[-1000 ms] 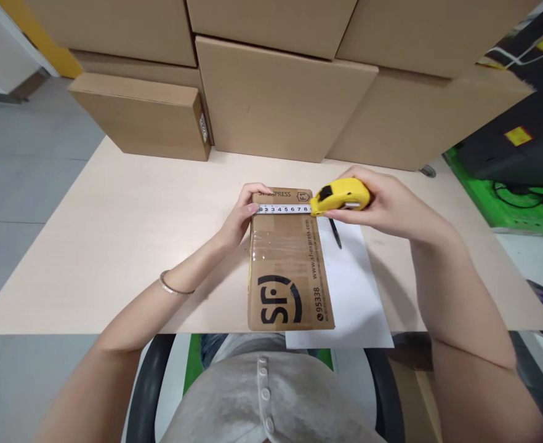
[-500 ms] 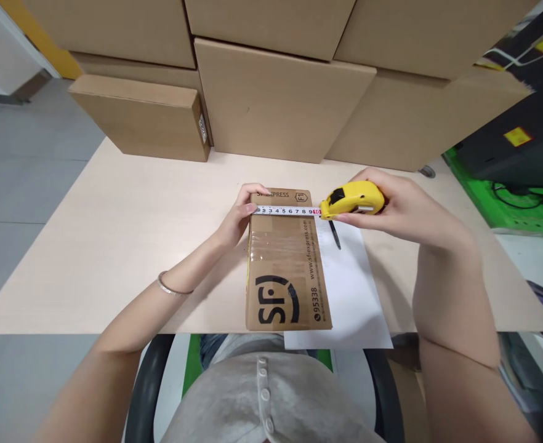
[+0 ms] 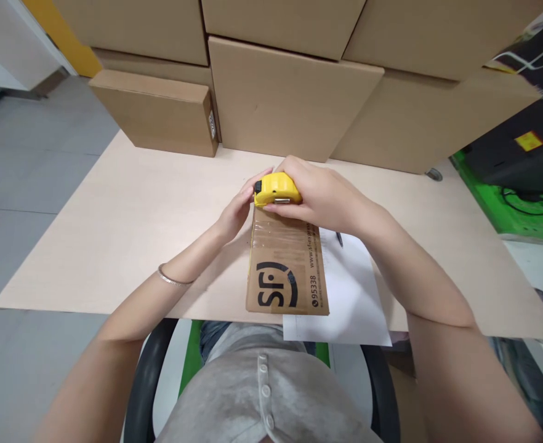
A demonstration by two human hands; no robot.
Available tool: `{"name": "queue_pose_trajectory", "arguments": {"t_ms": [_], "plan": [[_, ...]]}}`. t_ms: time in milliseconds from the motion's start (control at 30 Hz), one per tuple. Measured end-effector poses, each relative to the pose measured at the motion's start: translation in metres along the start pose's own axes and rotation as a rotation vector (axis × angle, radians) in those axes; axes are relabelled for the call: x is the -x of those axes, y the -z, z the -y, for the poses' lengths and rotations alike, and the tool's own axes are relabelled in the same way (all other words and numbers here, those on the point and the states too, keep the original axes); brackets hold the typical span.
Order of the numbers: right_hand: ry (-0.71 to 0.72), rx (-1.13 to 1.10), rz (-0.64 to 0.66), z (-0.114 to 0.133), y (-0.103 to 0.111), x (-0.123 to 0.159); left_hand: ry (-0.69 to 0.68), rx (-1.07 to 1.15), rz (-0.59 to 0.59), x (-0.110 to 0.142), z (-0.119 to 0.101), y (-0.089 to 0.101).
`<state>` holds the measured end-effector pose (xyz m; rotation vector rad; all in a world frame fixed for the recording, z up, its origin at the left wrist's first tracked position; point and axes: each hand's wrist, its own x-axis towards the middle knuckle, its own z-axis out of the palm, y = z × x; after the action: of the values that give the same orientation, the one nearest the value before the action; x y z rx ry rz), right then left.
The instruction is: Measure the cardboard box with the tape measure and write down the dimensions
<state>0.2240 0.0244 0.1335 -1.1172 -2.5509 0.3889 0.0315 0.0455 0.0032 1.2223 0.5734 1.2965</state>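
Note:
A small brown cardboard box (image 3: 281,264) with black SF print and clear tape lies on the table in front of me. My right hand (image 3: 315,194) is closed round a yellow tape measure (image 3: 278,188), held over the box's far left part. No blade shows outside its case. At the box's far left edge, my left hand (image 3: 238,212) holds the corner, its fingers up against the front of the tape measure. Its fingertips are partly hidden. Under the box's right side lies a white sheet of paper (image 3: 352,289), with a dark pen (image 3: 339,239) on it, partly covered by my right hand.
Large cardboard boxes (image 3: 290,98) are stacked along the table's back edge. A flatter box (image 3: 160,117) stands in front of them at the left. Dark equipment (image 3: 516,147) sits on a green surface (image 3: 514,212) at the right, beyond the table (image 3: 128,234).
My right hand has moved left with the tape measure, from beyond the box's right edge to my left hand. The stretched blade has gone back into the case. The view has shifted slightly.

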Motion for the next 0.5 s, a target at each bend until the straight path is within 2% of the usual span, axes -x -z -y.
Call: {"name": "queue_pose_trajectory", "arguments": {"t_ms": [100, 167, 233, 300, 367, 400, 433, 500], "plan": [[-0.013, -0.178, -0.1, -0.011, 0.002, 0.007, -0.107, -0.217, 0.002, 0.017, -0.005, 0.012], [-0.122, -0.453, -0.181, -0.028, 0.002, 0.017, -0.252, -0.402, -0.021, 0.041, -0.013, 0.018], [-0.246, -0.791, -0.229, -0.05, -0.002, 0.028, -0.454, -0.578, -0.011, 0.07, -0.02, 0.02], [-0.332, -1.077, -0.229, -0.07, -0.012, 0.036, -0.626, -0.721, 0.104, 0.097, -0.025, 0.018], [-0.396, -1.244, -0.196, -0.084, -0.024, 0.041, -0.735, -0.846, 0.233, 0.115, -0.024, 0.013], [-0.424, -1.286, -0.177, -0.088, -0.029, 0.043, -0.769, -0.889, 0.258, 0.119, -0.023, 0.011], [-0.446, -1.308, -0.164, -0.089, -0.032, 0.045, -0.788, -0.908, 0.242, 0.121, -0.022, 0.009], [-0.468, -1.306, -0.176, -0.085, -0.028, 0.052, -0.806, -0.846, 0.109, 0.118, -0.023, 0.005]]}}
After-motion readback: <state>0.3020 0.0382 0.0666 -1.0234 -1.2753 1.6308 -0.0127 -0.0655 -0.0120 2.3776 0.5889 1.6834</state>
